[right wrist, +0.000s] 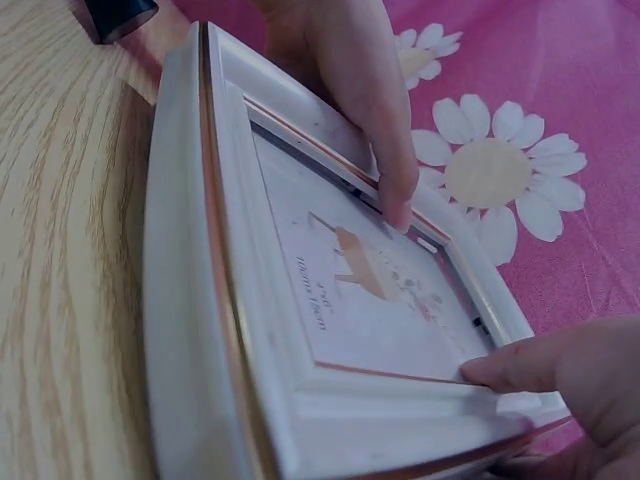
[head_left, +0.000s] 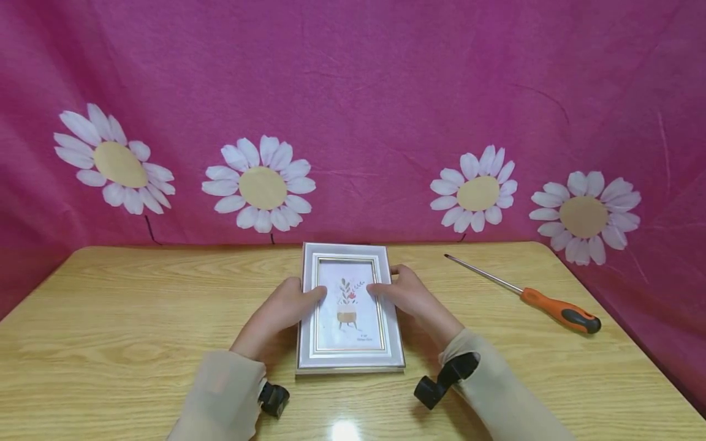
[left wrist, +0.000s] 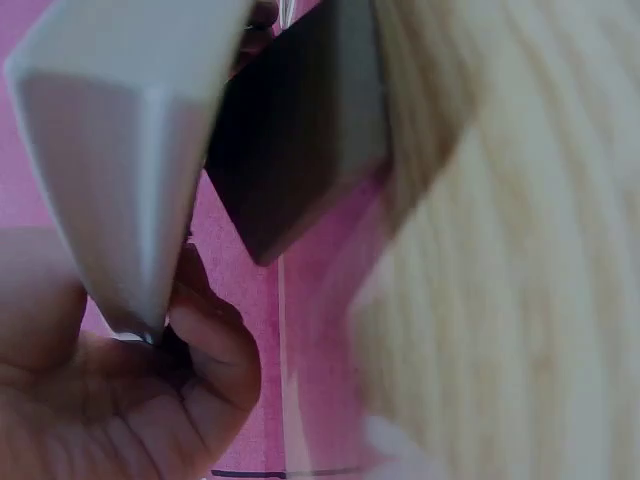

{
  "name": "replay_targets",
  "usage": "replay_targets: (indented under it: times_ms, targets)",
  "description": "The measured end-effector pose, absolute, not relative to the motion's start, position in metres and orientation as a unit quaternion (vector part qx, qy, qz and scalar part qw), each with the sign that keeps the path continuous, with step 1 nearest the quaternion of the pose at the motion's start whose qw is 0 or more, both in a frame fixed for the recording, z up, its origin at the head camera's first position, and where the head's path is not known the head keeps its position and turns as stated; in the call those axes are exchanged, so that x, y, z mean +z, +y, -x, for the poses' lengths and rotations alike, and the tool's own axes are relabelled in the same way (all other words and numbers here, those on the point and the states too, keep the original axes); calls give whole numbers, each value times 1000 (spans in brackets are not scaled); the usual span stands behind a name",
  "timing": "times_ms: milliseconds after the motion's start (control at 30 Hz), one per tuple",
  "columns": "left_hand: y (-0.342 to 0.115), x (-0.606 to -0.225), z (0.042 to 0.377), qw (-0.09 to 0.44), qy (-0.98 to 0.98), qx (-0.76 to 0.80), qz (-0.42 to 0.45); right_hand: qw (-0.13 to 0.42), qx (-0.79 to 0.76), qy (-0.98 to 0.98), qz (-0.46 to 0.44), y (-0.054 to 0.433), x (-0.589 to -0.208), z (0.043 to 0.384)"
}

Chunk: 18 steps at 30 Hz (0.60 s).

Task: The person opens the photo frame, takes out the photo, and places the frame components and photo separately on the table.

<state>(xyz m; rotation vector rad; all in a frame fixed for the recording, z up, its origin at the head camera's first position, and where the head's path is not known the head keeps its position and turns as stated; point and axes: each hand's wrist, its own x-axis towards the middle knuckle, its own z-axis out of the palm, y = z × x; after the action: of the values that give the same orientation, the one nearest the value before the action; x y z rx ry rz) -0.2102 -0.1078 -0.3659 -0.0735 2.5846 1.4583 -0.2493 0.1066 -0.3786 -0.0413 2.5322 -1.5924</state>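
A white picture frame (head_left: 353,356) with thin gold lines is held tilted up, its front facing the head camera. Inside it sits a print of a potted plant (head_left: 347,316). My left hand (head_left: 284,304) grips the left side, thumb on the front and fingers curled behind. On the opposite side my right hand (head_left: 410,296) holds it the same way; the right wrist view shows its thumb (right wrist: 500,368) by the inner edge. Behind the frame, the left wrist view shows a dark flat panel (left wrist: 300,130). Most of the back is hidden.
A screwdriver with an orange and black handle (head_left: 557,309) lies at the right of the wooden table (head_left: 138,318). Beyond the table's far edge hangs a pink cloth (head_left: 364,122) with large white daisies. Black cameras are strapped to both wrists.
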Motion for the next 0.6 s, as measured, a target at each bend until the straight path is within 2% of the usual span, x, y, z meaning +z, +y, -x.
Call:
replay_targets:
  times_ms: [300,600]
  targets:
    - [-109,-371,208,98,880,465,1,85,-476,874,47,112,-384,250]
    - [-107,-369,206,105,891,442,18,66,-405,910,65,111,-377,247]
